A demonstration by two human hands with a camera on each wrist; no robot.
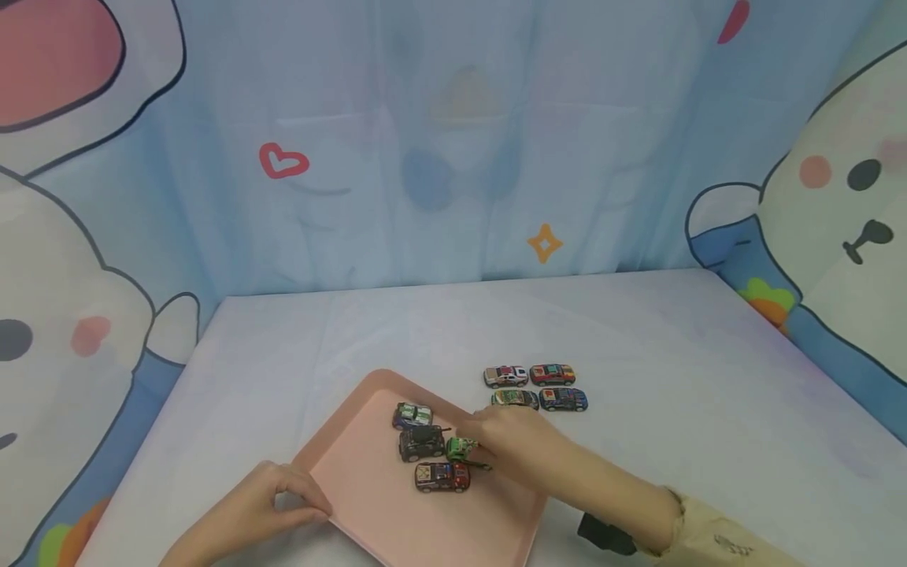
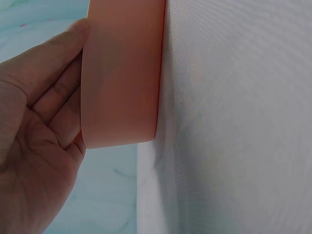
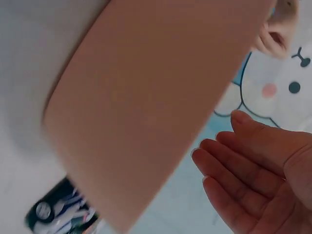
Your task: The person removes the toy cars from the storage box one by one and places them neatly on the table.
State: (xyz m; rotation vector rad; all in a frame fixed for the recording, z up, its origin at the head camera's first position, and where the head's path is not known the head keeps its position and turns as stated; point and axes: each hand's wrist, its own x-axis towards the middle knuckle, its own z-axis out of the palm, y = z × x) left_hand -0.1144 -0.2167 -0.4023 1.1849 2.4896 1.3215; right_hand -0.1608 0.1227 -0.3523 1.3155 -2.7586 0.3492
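A pink tray (image 1: 425,524) lies tilted in plan on the white table, its left corner at my left hand (image 1: 265,504). The left thumb and fingers pinch the tray's rim, as the left wrist view also shows. Inside the tray are a white-and-green toy car (image 1: 412,415), a black military toy vehicle (image 1: 421,443), a green toy vehicle (image 1: 460,449) and a dark red toy car (image 1: 442,477). My right hand (image 1: 513,441) hovers over the tray's right side, nearest the green vehicle. In the right wrist view its fingers (image 3: 239,170) are extended, holding nothing visible.
Several toy cars stand in two rows beyond the tray's right side, among them a red one (image 1: 553,374) and a blue one (image 1: 563,399). A black object (image 1: 605,534) lies partly under the right forearm. A printed curtain (image 1: 453,157) hangs behind the table.
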